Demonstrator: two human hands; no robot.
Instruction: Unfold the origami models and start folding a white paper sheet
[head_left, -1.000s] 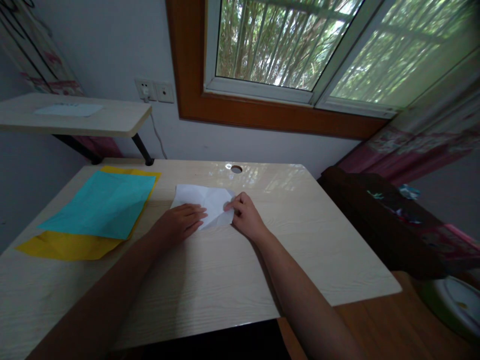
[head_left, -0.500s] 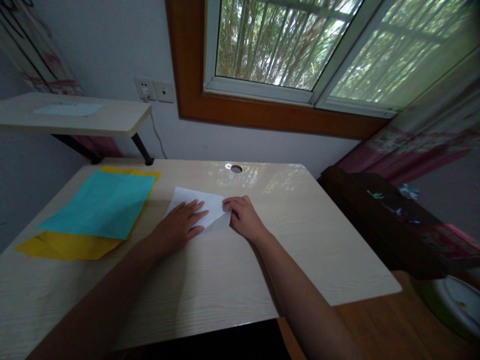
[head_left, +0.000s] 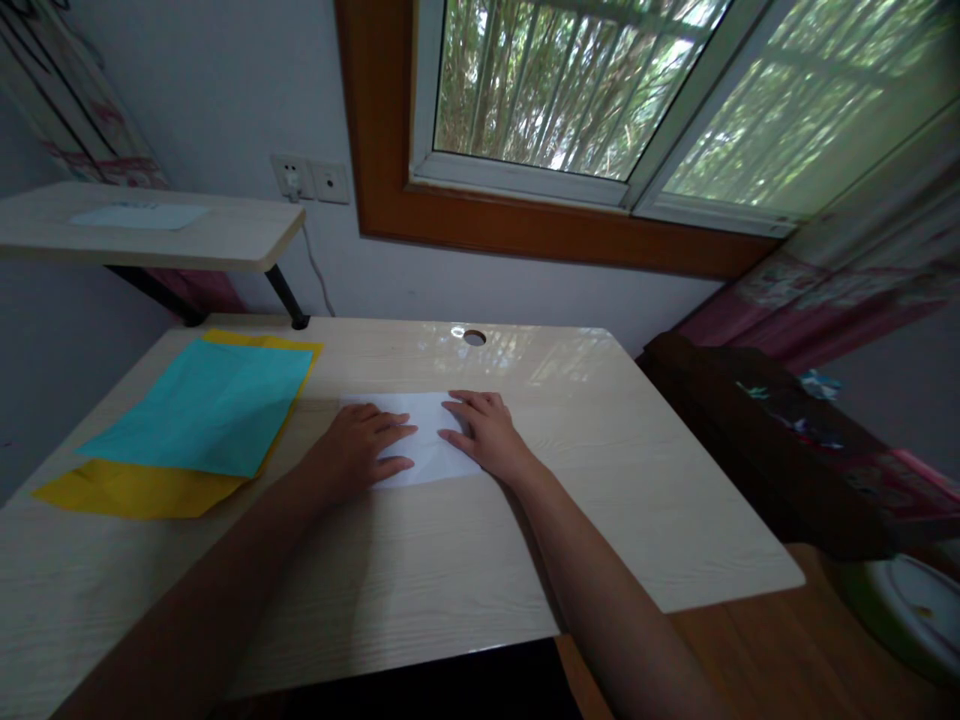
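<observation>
A sheet of white paper (head_left: 429, 440) lies flat on the pale wood-grain desk (head_left: 420, 570), its long edges running roughly left to right. My left hand (head_left: 366, 442) rests on the paper's left side with the fingers spread. On its right side lies my right hand (head_left: 484, 432), fingers apart and fingertips pointing toward the left hand. Both palms hide the paper's ends, and a strip between the fingertips shows bare. Neither hand grips anything.
To the left, a turquoise sheet (head_left: 217, 405) overlaps a yellow sheet (head_left: 150, 490). A raised shelf (head_left: 240, 235) on black legs bears another paper (head_left: 142, 215). A round cable hole (head_left: 474, 338) sits near the desk's back edge, below the window (head_left: 555, 90).
The white paper has turned so its edges lie straighter across the desk. My right hand has gone from pinching its right corner to lying open on it. The left hand stays nearly in place.
</observation>
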